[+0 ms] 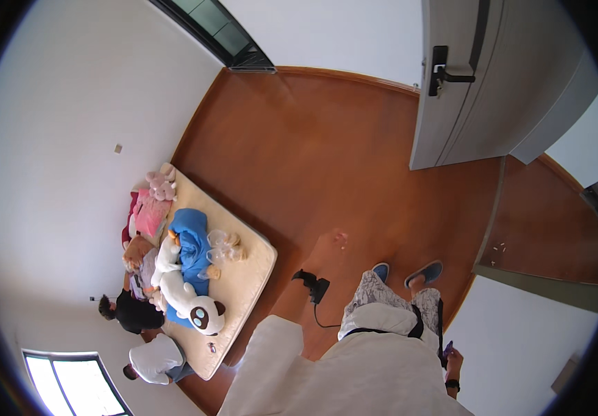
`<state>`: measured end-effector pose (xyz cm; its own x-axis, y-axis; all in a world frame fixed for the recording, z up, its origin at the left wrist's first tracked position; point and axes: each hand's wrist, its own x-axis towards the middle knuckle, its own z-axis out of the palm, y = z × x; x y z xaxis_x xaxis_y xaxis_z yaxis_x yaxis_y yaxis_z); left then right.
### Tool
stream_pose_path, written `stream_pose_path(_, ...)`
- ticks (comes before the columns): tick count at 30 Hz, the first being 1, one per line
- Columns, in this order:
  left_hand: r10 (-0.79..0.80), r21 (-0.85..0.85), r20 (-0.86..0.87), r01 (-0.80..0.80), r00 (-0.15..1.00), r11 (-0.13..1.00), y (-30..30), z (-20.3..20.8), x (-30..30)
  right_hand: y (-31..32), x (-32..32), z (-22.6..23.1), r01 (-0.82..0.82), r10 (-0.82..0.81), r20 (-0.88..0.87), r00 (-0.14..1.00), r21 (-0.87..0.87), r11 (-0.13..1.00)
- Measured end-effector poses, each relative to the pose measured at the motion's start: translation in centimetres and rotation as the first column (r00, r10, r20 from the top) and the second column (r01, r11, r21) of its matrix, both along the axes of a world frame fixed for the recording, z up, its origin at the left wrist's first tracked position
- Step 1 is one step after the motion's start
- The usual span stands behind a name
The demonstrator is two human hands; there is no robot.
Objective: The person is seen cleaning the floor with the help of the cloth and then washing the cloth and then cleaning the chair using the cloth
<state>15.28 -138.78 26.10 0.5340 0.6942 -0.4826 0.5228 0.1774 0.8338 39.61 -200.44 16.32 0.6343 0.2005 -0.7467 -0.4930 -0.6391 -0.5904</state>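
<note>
Left hand (331, 244) mid-frame, open, empty, over floor (327, 152) near mattress (247, 277). Right hand (451, 360) lower right, grips small dark object (447, 346).

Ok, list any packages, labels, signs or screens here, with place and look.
Plastic bags: on the mattress by the blue plush; crumpled, clear.
Purple thing: in the right hand, lower right; small, dark; too small to tell whether it is a screen.
No signs or labels seen.

i stand on a red-brown wooden floor (327, 152) between white walls (70, 139); a grey door (465, 90) is open ahead, a bright window (70, 381) behind my left.
</note>
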Motion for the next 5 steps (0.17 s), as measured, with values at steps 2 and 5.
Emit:
stream_pose_path(2, 0.081, -0.093, 0.203, -0.063, 0.976, 0.994, 2.7, -3.7, 3.8, 0.8, 0.4, 1.5, 0.036, -0.039, -0.039, 0.998, -0.064, 0.997)
stream_pose_path(5, 0.240, -0.410, 0.258, -0.119, 0.936, 0.904, 7.2, -9.1, 4.5, 0.2, 3.3, 0.2, -0.161, 0.174, 0.027, 0.984, -0.257, 0.953)
